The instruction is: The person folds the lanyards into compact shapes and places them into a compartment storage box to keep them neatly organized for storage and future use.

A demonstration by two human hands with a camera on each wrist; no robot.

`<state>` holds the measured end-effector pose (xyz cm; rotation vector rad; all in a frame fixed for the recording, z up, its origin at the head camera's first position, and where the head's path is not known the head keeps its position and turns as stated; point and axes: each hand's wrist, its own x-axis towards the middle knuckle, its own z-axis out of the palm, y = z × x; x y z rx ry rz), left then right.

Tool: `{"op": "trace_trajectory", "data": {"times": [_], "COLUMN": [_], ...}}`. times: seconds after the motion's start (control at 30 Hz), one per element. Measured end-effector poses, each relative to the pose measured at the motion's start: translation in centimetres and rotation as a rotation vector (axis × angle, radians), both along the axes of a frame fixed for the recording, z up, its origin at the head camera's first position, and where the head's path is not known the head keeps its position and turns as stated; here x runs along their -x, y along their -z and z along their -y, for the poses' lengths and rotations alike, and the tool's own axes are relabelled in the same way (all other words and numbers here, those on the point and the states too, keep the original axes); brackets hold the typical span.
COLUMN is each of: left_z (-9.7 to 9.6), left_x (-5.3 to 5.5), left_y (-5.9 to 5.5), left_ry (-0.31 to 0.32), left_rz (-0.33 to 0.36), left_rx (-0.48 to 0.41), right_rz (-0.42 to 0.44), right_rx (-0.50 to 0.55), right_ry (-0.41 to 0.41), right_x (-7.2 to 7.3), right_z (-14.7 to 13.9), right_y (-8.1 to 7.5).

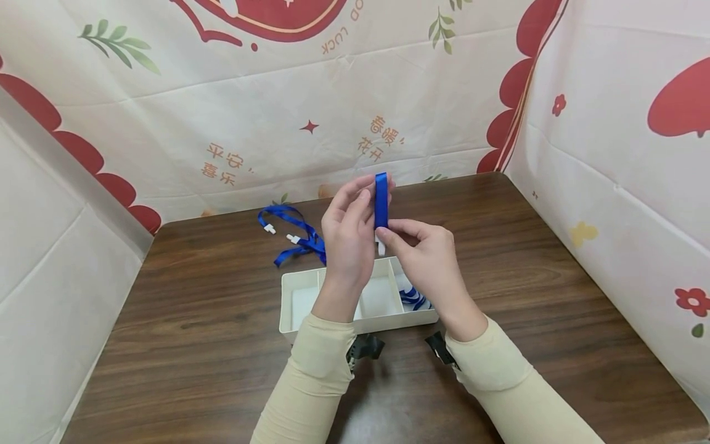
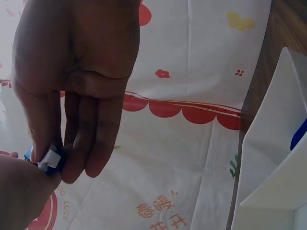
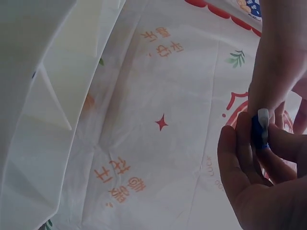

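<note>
one blue strap (image 1: 381,200): it is folded into a narrow band and stands almost upright in the air, between the two hands, higher than the white tray (image 1: 394,320).
white clip (image 1: 381,248): it shows at the lower end of this strap, pointing down.
left hand (image 1: 349,231): it is clamped on the strap; the thumb lies at the left side of the band, and some fingers pass behind it.
right hand (image 1: 429,256): thumb and forefinger are pinched together on the lower part of the same strap, just above the clip.
wrist views: both show the blue strap with its white end among the fingers.
tray: it rests on the brown, wood-grained tabletop (image 1: 527,296), beneath the hands; walls divide it into compartments, but the left arm covers a part, so i cannot tell how many.
rightmost compartment: a blue bundle (image 1: 413,299) lies inside, partly hidden by the right hand.
loose blue straps (image 1: 313,242): they lie in curves on the tabletop, behind the left half of the tray, with two white connectors (image 1: 269,228) visible.
sleeves (image 1: 318,376): pale cream, with black pieces (image 1: 368,346) near the wrists.
cloth (image 1: 277,111): it hangs behind the tabletop, printed with red shapes, green leaves and orange characters.
</note>
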<state>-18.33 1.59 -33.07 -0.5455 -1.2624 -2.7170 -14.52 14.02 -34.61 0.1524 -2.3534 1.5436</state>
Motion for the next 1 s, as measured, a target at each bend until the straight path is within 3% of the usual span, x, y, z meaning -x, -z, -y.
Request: {"op": "trace_trajectory", "data": {"times": [0.13, 0.3, 0.5, 0.6, 0.73, 0.87, 1.0], "left_z": [-0.3, 0.0, 1.5, 2.2, 2.7, 3.0, 3.2], "left_x": [-0.2, -0.2, 0.6, 1.0, 1.2, 1.3, 1.4], "left_y": [0.1, 0.2, -0.2, -0.4, -0.3, -0.2, -0.3], "left_ry": [0.0, -0.038, -0.176, -0.168, -0.14, -0.133, -0.128], "left_rz": [-0.018, -0.07, -0.106, -0.128, -0.149, -0.143, -0.137], "left_rx": [-0.026, 0.079, 0.274, 0.313, 0.367, 0.394, 0.401], "right_rz": [-0.08, -0.114, 0.065, 0.153, 0.182, 0.102, -0.073], "right_rx": [-0.015, -0.057, -0.068, -0.039, -0.003, 0.046, 0.057], "right_ry": [0.043, 0.039, -0.025, -0.055, -0.07, -0.071, -0.093], "right_x": [-0.2, -0.3, -0.4, -0.4, -0.5, -0.6, -0.8], "right_z": [0.7, 0.9, 0.0, -0.5, -0.9, -0.9, -0.9], "right_y": [0.0, 0.0, -0.3, -0.5, -0.6, -0.3, 0.0]}}
